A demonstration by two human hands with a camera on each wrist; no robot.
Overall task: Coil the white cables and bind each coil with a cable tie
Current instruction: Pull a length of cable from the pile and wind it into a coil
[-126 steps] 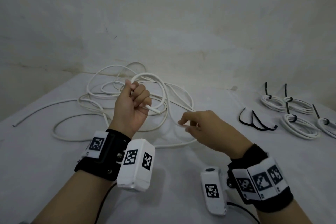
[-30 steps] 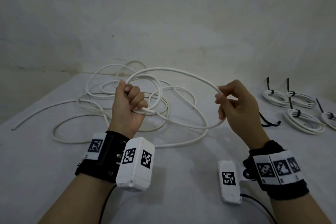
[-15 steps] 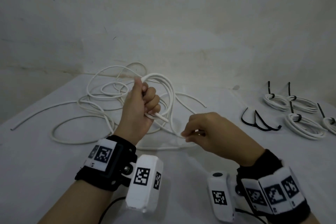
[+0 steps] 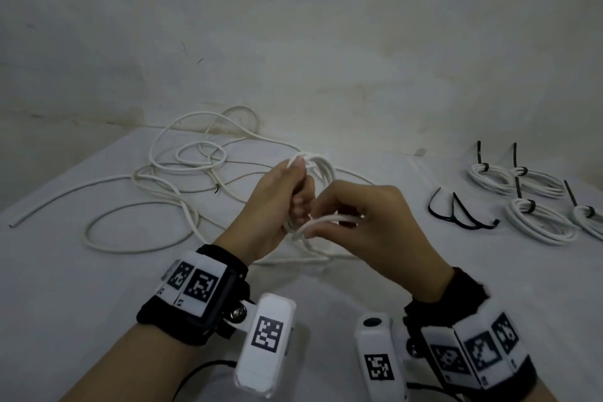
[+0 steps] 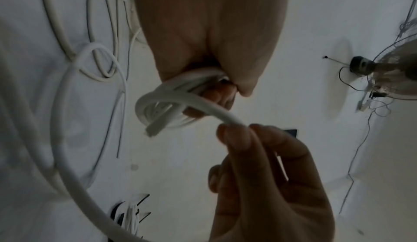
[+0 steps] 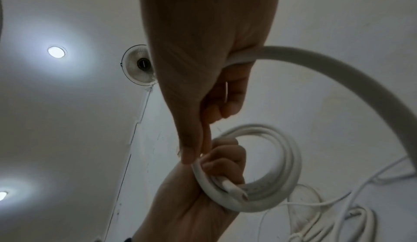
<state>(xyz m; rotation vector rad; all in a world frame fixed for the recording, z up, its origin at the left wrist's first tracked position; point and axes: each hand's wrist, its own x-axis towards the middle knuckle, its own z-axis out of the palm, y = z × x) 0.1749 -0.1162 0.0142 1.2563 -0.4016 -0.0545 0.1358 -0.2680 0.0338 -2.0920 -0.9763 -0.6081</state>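
My left hand (image 4: 280, 202) grips a small coil of white cable (image 4: 321, 166) upright above the table; the right wrist view shows its several turns (image 6: 291, 160) ringed round my fingers, and the left wrist view shows the coil (image 5: 171, 92) with its cut end sticking out. My right hand (image 4: 365, 222) pinches the running strand (image 4: 326, 220) of the same cable right against the left hand. That strand (image 6: 338, 64) arcs away from the right hand. More loose white cable (image 4: 182, 170) lies tangled on the table behind and to the left.
Several bound white coils (image 4: 535, 215) with black ties lie at the right. Loose black cable ties (image 4: 463, 215) lie between them and my hands. The table (image 4: 65, 287) is white, and a wall rises close behind it.
My right hand has brought the strand in to the left hand, laying another turn on the coil. Both hands now meet, nearer the middle of the table.
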